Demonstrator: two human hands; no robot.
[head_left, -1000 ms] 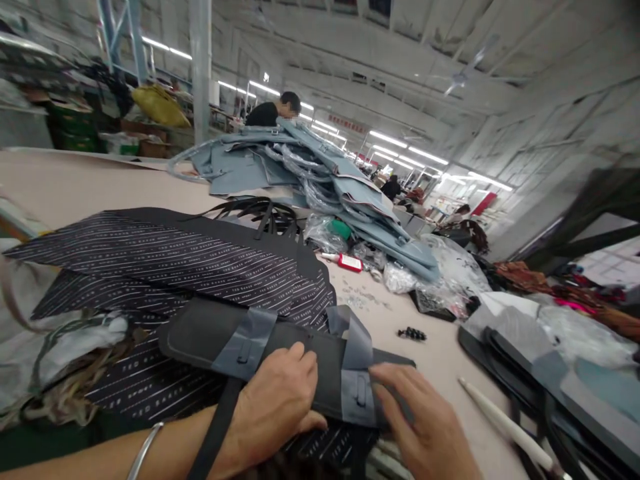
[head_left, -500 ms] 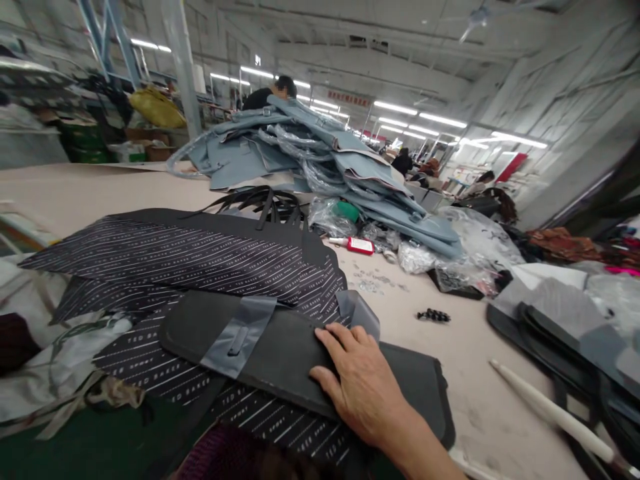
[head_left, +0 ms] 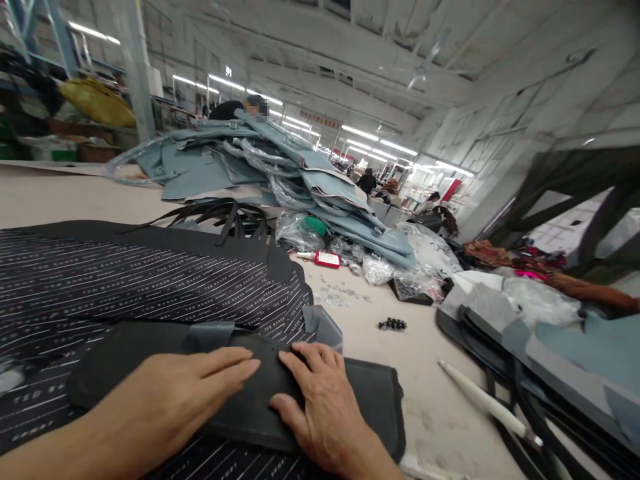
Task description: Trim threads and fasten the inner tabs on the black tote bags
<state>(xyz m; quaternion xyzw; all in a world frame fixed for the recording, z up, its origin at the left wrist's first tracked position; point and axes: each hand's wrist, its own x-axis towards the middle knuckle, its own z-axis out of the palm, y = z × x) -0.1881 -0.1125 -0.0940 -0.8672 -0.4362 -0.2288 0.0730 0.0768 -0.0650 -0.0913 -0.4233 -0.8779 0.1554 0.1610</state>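
Big white workshop from the head camera, rows of strip lights and a ceiling fan (head_left: 419, 73) up top, and a pinkish-beige table (head_left: 425, 407) that's pretty loaded. At the back there's a messy heap of blue-grey bag pieces (head_left: 195, 170), plastic on some of the handles, with a person in a dark top (head_left: 223, 110) bent over behind it.

Up front, a long black panel (head_left: 245, 417) lies flat across some black fabric with white stripes and lettering (head_left: 175, 287), its right end reaching out over the table. Right hand (head_left: 320, 393) is spread on the panel around the middle, fingers a bit bent and thumb out to the side. Left hand (head_left: 185, 393) is over the left half, fingers straight and close together; can't tell how hard it's pressing, and its thumb is hidden. Grey film (head_left: 325, 327) sticks up just past the right fingertips.

Beyond that: a red bottle (head_left: 327, 259) on its side, small silvery bits (head_left: 340, 291) scattered near it, a little black cluster (head_left: 393, 324), and a pale pointed stick (head_left: 483, 398) beside the black strappy pieces (head_left: 545, 393) over right.
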